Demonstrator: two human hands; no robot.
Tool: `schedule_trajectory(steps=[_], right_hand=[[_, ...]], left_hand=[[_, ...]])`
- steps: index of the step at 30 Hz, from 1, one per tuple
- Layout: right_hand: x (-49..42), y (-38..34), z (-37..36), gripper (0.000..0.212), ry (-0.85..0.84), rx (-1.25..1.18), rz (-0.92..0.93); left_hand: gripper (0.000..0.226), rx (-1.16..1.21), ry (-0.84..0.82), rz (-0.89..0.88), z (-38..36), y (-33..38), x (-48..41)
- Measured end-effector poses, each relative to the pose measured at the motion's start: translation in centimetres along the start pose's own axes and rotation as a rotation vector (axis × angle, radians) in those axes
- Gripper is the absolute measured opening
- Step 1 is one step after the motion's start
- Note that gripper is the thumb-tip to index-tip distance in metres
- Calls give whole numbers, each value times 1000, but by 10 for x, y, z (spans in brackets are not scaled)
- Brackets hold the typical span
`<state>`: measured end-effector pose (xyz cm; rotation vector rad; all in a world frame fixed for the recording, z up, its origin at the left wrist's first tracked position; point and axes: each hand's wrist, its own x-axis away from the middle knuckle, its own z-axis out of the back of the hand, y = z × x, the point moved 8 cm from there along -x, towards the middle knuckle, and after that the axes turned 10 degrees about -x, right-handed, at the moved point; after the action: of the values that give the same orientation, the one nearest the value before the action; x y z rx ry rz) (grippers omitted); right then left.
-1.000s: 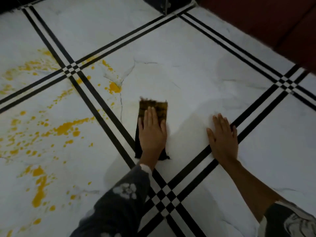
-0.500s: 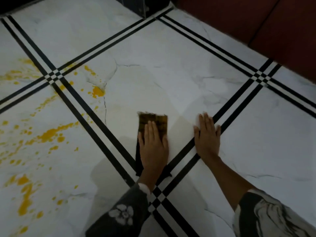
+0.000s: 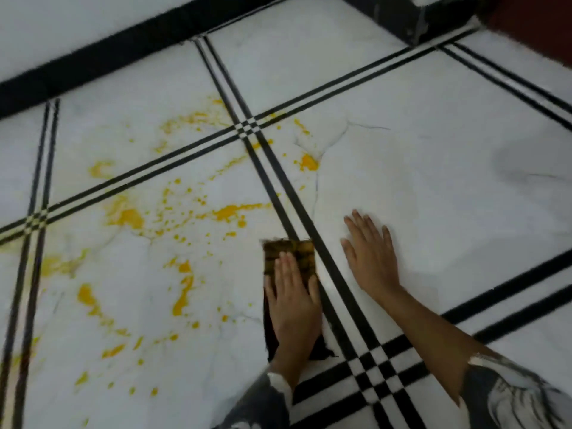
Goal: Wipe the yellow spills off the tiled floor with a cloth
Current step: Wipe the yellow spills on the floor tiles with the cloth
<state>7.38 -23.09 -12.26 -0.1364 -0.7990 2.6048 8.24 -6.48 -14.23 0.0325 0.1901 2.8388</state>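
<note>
A dark folded cloth (image 3: 289,253) with a yellow-stained front end lies flat on the white tiled floor (image 3: 433,168), just left of a double black tile line. My left hand (image 3: 294,301) presses on it with straight fingers. My right hand (image 3: 371,255) rests flat on the bare tile to the right of that line. Yellow spills (image 3: 229,212) spread in blotches and drops over the tiles to the left of the cloth. One larger blot (image 3: 308,162) sits further ahead beside a crack.
Black double lines (image 3: 368,376) cross just behind my hands. A black skirting strip (image 3: 123,44) runs along the far left edge. A dark block (image 3: 418,20) stands at the top right corner, with a dark red surface (image 3: 532,26) beside it.
My left hand has slid the cloth leftwards across the double black line onto the spill-marked tile. My right hand has followed to the left. The view has swung left too.
</note>
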Motion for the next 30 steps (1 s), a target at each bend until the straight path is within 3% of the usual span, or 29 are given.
schedule_trajectory(steps=[3, 4, 7, 10, 12, 14, 17, 20, 23, 28, 30], right_hand=[[-7, -29, -30, 68, -59, 9, 47], [-5, -34, -37, 66, -66, 23, 59], [-1, -42, -52, 60, -106, 71, 91], [8, -58, -63, 58, -139, 74, 139], [15, -72, -68, 55, -147, 39, 167], [23, -86, -76, 50, -171, 37, 217], [34, -99, -85, 47, -227, 51, 268], [48, -118, -93, 47, -259, 43, 313], [64, -150, -112, 48, -314, 28, 360], [77, -196, -146, 47, -361, 52, 430], [74, -200, -149, 48, -341, 77, 425]], left_hand=[[62, -78, -40, -264, 6, -4, -42], [65, -80, -45, -245, 7, -23, -55], [71, -48, 8, 58, 9, -97, -56], [67, -76, 72, 336, 13, -122, 13], [62, -54, 48, 277, 8, -97, 39], [61, -84, -16, 85, 10, -78, 37], [65, -79, -48, -84, 18, -97, 16], [68, -41, 27, 227, 20, -166, 35], [62, -63, 105, 466, 24, -175, 93], [60, -67, 42, 124, 26, -163, 88], [61, -90, 69, 148, 30, -202, 75]])
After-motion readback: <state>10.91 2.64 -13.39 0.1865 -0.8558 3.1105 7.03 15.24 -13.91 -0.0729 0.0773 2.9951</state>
